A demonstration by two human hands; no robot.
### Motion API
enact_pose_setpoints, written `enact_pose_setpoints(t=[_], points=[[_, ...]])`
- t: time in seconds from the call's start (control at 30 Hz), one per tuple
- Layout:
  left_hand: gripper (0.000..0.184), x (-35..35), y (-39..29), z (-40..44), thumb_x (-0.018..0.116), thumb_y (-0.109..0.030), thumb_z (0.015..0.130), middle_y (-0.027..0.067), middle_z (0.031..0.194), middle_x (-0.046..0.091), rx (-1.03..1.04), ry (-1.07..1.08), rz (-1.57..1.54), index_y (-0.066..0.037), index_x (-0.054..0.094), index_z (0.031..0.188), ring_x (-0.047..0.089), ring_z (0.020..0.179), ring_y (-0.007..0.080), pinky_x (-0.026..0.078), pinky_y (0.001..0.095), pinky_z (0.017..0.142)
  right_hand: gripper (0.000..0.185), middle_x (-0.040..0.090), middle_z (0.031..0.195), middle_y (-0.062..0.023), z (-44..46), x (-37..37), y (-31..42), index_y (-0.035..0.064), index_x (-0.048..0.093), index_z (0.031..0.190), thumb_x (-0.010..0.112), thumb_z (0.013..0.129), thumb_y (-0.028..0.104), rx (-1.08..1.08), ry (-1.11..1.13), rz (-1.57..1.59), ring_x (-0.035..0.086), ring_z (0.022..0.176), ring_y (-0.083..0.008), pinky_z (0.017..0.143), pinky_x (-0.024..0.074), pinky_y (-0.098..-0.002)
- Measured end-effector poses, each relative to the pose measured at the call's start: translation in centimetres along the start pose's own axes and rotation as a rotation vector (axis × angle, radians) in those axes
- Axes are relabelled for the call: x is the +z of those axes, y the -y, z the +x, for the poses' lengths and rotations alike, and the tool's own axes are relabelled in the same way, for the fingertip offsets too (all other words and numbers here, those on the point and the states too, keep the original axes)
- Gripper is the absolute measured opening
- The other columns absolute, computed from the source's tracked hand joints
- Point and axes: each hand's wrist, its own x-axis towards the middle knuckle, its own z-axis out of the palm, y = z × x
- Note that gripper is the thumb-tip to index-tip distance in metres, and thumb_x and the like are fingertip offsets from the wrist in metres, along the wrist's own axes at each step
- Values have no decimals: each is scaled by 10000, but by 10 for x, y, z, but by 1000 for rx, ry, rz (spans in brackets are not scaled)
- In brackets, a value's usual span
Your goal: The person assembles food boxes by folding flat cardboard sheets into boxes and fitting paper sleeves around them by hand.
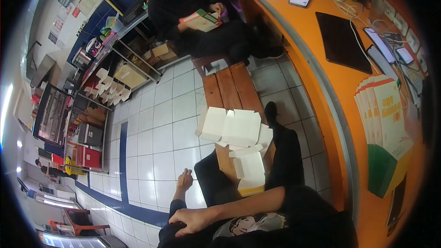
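Observation:
My left hand (pixel 185 180) is held out over the floor, left of my knee, with loosely bent fingers and nothing in them. My right hand (pixel 193 220) reaches across my lap, its fingers closed on the dark left sleeve (pixel 176 205) near the elbow. Between my legs, on a wooden bench (pixel 225 87), lie several white unfolded boxes (pixel 241 128). One open white box (pixel 248 164) with a yellow edge is closest to me.
An orange counter (pixel 337 92) on the right holds phones, a black tablet (pixel 342 41), cables and a fanned stack of printed cartons (pixel 379 115). Opposite me a seated person (pixel 197 36) holds a printed carton (pixel 200 21). Shelves with a red box (pixel 89 156) stand at left.

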Motion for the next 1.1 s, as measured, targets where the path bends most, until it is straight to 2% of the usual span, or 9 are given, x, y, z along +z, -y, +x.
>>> enact_pose_setpoints(t=[0.13,0.2,0.3,0.4,0.63,0.73,0.9,1.03,1.1], points=[[244,-5,3,1,528,-113,807,173,1016,495,17,-7,21,-29,515,1037,612,793,354,529,437,665,369,584,942,-130,5,-3,-4,-70,517,1052,620,859,228,68,-4,299,543,902,-203,787,424,-312],[243,-7,5,6,530,-116,810,166,1012,494,2,-1,24,-30,514,1036,613,795,347,531,432,664,421,561,1020,-105,6,-6,7,-57,458,1174,594,868,197,224,34,729,527,975,-192,850,417,-289],[245,-7,3,10,538,-116,807,162,1005,494,-15,-5,36,-33,507,1035,614,795,342,531,431,663,428,547,1040,-93,-2,-4,34,-45,424,1216,573,864,147,380,-113,659,514,1014,-177,882,408,-263],[258,-7,2,17,557,-108,795,163,994,493,16,-19,16,-37,496,1036,612,802,348,530,432,666,422,538,1056,-87,-8,-10,42,-40,418,1228,550,868,138,342,-17,683,507,1021,-165,871,409,-258],[315,11,-27,48,579,-3,756,169,1017,472,-36,8,57,-39,435,1033,597,856,349,528,450,677,420,513,1116,-101,9,-9,18,-24,426,1231,556,890,183,205,-8,748,530,985,-180,848,424,-237],[298,5,-40,49,572,-6,770,174,994,464,-91,18,137,-38,436,1034,593,844,360,530,456,668,451,514,1155,-126,3,-19,16,-33,403,1244,569,891,195,230,-19,769,551,1000,-200,878,433,-249],[243,14,-43,47,504,-52,833,185,980,457,-154,0,141,-55,442,1068,594,825,350,544,426,642,560,458,1259,-190,10,-22,-15,-84,317,1285,578,888,213,372,-181,999,493,1144,-237,950,421,-339],[227,18,-47,52,482,-74,854,181,985,457,-210,37,189,-63,449,1078,596,830,340,545,421,632,657,416,1309,-206,6,-22,-25,-98,272,1320,613,867,235,373,-75,1040,450,1196,-253,985,392,-341],[213,19,-48,54,487,-92,860,174,992,459,-226,61,236,-64,458,1069,599,834,329,550,414,630,782,376,1346,-235,7,-21,-29,-101,220,1354,658,834,286,298,-4,687,401,1245,-287,1030,347,-334]])
